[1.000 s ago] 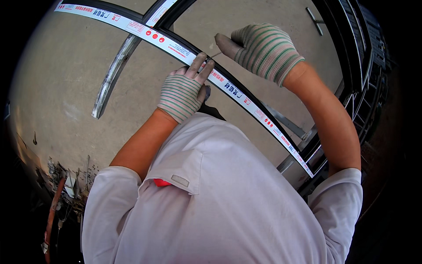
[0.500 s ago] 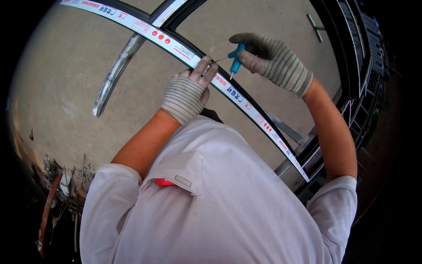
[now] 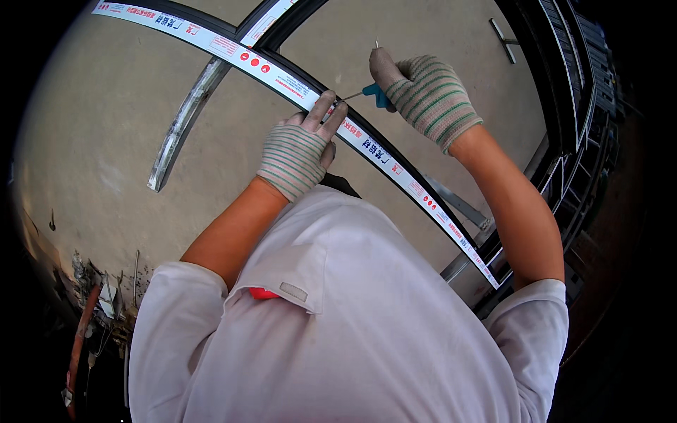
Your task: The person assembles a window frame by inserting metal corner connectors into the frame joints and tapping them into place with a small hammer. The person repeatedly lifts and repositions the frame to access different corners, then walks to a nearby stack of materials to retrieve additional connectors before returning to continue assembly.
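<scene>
A dark metal frame [image 3: 423, 176] runs diagonally in front of me, with white printed protective film along its near bar. My left hand [image 3: 300, 144], in a striped knit glove, grips this bar, its index and middle fingertips spread at the edge. My right hand [image 3: 427, 92], gloved alike, is closed round the blue handle of a T-handle hex key [image 3: 374, 95]. The key's thin shaft reaches down to the frame between my left fingertips. Its short end sticks up past my right thumb. Whatever the tip sits in is too small to make out.
A scuffed metal support bar [image 3: 185, 123] projects under the frame at the left. Dark stacked profiles [image 3: 599, 92] stand along the right. Tools and clutter [image 3: 102, 303] lie at the lower left. A small metal piece [image 3: 503, 41] lies on the concrete floor at the upper right.
My right hand has rotated the hex key's handle, so its short end now points up instead of down. The right wrist and forearm have swung left. My left hand stays in place.
</scene>
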`<state>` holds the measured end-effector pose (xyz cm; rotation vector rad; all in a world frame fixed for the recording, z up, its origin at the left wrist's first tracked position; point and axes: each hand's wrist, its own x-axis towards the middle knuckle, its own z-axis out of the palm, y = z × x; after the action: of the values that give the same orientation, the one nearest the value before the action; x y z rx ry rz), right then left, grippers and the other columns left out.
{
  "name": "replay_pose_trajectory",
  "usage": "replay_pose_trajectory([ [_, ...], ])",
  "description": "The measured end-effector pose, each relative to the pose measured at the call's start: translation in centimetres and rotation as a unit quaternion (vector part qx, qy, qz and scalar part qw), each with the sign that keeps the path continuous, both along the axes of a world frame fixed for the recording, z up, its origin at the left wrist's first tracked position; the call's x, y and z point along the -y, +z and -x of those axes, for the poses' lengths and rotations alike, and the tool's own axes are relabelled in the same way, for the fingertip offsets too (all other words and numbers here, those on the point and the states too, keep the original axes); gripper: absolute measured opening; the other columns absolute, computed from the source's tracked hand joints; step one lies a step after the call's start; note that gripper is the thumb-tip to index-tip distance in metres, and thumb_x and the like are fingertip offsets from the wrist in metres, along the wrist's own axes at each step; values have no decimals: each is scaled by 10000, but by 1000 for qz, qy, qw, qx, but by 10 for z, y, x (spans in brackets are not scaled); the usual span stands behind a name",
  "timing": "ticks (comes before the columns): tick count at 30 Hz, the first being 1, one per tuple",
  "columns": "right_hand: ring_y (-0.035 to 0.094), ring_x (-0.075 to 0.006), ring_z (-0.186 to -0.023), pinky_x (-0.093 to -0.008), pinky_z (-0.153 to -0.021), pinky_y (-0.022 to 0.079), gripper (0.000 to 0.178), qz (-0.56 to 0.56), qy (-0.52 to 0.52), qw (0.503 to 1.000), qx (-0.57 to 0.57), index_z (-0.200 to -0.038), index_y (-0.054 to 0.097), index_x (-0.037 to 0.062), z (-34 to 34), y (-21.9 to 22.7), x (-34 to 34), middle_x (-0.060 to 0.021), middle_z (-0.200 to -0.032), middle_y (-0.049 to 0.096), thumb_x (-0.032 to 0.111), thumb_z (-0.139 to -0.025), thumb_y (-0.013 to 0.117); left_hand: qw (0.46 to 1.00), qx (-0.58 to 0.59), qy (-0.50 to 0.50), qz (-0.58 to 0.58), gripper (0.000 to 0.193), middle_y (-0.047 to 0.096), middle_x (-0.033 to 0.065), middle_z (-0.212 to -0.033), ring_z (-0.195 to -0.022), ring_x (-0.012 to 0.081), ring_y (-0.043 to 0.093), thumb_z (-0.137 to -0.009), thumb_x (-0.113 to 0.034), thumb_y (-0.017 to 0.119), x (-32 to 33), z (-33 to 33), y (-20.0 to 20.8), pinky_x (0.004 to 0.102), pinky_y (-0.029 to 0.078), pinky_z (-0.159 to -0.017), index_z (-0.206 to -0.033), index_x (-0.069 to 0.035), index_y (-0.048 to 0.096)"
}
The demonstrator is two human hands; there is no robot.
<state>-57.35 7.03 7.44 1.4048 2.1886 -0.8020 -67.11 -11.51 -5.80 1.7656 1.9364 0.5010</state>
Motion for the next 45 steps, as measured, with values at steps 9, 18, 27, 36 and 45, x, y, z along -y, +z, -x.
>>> replay_pose_trajectory([
  [9,700,-296,-1013,-402,-868,597,684,-264,555,771,-164,-1461,510,71,-19,11,-37,-146,-1216,667,190,-854,801,998,19,6,-65,686,490,198,-1524,-963,359,706,-793,-71,645,2,1,-12,480,583,-856,-1467,-125,530],
  [18,724,-230,-727,-356,-729,586,448,-74,268,956,95,-972,770,41,15,22,-5,-59,-719,694,473,-988,653,998,18,1,-55,695,486,192,-1531,-977,344,713,-812,-86,657,4,2,-12,471,579,-863,-1487,-157,509],
  [27,722,-255,-895,-364,-795,591,285,-254,505,819,-99,-1217,682,46,-1,28,-24,-98,-996,718,230,-1012,606,999,26,3,-25,688,487,173,-1538,-987,337,716,-812,-87,661,2,2,-10,466,568,-890,-1483,-146,520],
  [36,681,-232,-1000,-361,-860,556,243,-190,604,773,-42,-1094,689,69,4,23,-25,-66,-1051,688,252,-936,666,999,31,9,-26,687,498,171,-1527,-990,331,713,-809,-88,657,1,2,-8,458,573,-881,-1481,-149,530],
  [45,681,-263,-713,-375,-718,543,669,29,84,994,62,-892,742,31,17,17,-8,-105,-716,683,675,-950,572,1000,19,-2,0,667,498,176,-1529,-997,327,716,-811,-100,657,0,2,-4,460,571,-882,-1467,-129,545],
])
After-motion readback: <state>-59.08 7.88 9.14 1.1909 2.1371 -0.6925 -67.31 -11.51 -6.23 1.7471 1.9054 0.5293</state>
